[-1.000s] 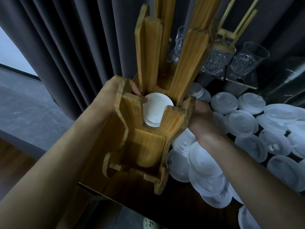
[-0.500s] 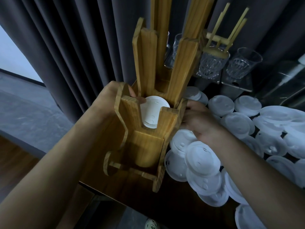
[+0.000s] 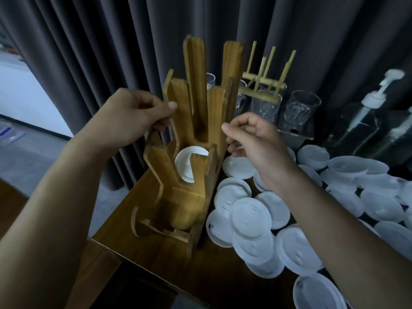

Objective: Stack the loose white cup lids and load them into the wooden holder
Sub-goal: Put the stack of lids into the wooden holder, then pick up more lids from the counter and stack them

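Dark table (image 3: pixel 142 248): one wooden holder (image 3: pixel 191 175), perhaps twenty loose lids (image 3: pixel 252 221), two empty half-curled hands (image 3: pixel 256 139).

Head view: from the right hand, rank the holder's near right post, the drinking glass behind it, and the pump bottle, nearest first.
From the right hand:
1. Holder's near right post, just left of the fingertips.
2. Drinking glass, behind and to the right.
3. Pump bottle, far right at the back.
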Motion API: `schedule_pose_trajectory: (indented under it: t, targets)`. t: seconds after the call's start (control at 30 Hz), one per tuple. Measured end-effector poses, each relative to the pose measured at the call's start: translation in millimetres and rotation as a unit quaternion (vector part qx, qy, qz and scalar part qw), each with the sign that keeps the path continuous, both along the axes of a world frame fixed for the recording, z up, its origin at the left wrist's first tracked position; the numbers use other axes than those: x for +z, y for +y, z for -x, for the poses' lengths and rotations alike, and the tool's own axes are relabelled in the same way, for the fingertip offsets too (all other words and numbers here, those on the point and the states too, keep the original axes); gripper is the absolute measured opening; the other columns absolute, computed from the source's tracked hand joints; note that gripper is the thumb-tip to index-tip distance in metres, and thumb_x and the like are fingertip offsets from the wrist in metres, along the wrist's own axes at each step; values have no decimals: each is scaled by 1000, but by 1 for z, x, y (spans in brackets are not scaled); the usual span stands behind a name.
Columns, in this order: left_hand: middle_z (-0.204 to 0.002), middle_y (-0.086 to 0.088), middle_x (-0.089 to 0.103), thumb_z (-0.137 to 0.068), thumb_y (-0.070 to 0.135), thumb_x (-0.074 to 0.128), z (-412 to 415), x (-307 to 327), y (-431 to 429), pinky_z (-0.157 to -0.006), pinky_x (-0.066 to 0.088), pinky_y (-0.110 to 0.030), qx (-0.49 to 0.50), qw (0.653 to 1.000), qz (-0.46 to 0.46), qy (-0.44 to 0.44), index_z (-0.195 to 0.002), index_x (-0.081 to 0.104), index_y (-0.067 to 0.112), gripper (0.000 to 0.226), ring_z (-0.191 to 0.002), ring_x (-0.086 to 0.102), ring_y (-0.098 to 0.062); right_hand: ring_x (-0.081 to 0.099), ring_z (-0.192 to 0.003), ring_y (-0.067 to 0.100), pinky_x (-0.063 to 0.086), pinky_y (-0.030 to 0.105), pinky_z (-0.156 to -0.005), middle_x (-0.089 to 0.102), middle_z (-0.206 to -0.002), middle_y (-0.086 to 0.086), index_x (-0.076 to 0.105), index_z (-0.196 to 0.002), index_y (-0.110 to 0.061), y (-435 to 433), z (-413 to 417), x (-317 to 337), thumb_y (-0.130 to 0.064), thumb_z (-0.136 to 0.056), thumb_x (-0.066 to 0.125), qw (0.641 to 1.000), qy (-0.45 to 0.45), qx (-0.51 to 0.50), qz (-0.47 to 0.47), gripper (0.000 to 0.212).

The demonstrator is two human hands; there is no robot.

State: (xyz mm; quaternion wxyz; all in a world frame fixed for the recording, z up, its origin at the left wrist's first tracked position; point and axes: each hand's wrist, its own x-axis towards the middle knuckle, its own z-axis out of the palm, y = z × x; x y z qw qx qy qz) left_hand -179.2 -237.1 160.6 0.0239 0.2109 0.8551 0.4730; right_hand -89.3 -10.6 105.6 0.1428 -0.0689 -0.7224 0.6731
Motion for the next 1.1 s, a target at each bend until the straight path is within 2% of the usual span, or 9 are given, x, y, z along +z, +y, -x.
schedule_pose_trajectory:
  t: [0.13,0.23,0.3,0.43,0.6,0.73,0.9,1.03,1.1]
  targets:
    - [-88,-10,76,-96,41,69,-41,19,21,-83,60,-42,11,997,27,68,-89,77,15,28,-89,73,-30,64,-66,13,55,26,-63,69,-76,0,68,-98,-11,10,-21,19,-16,-98,71,999,51,15,-12,6]
    - [-85,-14,74,-96,43,68,-73,27,42,-80,61,-54,9,995,33,98,-88,76,21,25,-84,71,-36,65,-67,13,55,25,-63,70,-77,0,69,-96,-15,24,-41,24,-17,-98,71,998,61,23,-11,4]
    - [-82,-12,74,-96,46,68,-93,26,59,-75,60,-57,9,993,39,112,-87,76,24,25,-80,71,-36,64,-67,14,54,25,-62,70,-77,0,69,-96,-15,38,-57,24,-17,-98,71,998,61,24,-9,4]
    - [-75,-10,73,-95,50,67,-126,10,94,-65,59,-52,-7,992,48,116,-84,75,27,27,-69,69,-30,64,-68,17,54,26,-63,70,-79,5,69,-98,-10,70,-92,10,-17,-98,72,999,28,24,-12,8]
    - [-73,-1,73,-95,49,67,-154,-35,136,-65,56,-49,-38,994,70,73,-80,76,28,27,-70,68,-25,66,-68,11,55,25,-65,72,-78,2,70,-99,-9,110,-136,-22,-18,-97,73,998,-41,28,-38,9]
    - [-77,10,76,-93,45,71,-174,-83,164,-72,57,-43,-59,995,76,23,-81,78,28,22,-73,70,-12,67,-68,10,58,30,-71,76,-87,11,70,-96,-11,142,-166,-46,-21,-95,75,994,-87,25,-58,11]
    - [-82,13,76,-91,35,76,-202,-124,198,-80,58,-42,-99,990,104,3,-85,78,24,13,-82,71,-7,70,-68,8,58,26,-70,75,-81,-6,71,-93,-16,175,-197,-70,-22,-93,78,987,-121,44,-93,9]
    - [-86,15,76,-88,37,80,-229,-140,223,-82,59,-34,-104,986,127,-24,-88,79,28,8,-84,71,-4,70,-70,7,57,23,-70,76,-85,-4,73,-94,-18,198,-215,-86,-23,-90,81,980,-135,57,-134,10]
    - [-92,15,74,-85,43,82,-243,-149,234,-83,57,-30,-121,981,146,-34,-94,77,30,16,-89,69,-2,72,-79,5,59,25,-77,76,-91,-7,75,-94,-26,209,-224,-93,-25,-89,82,973,-146,57,-170,9]
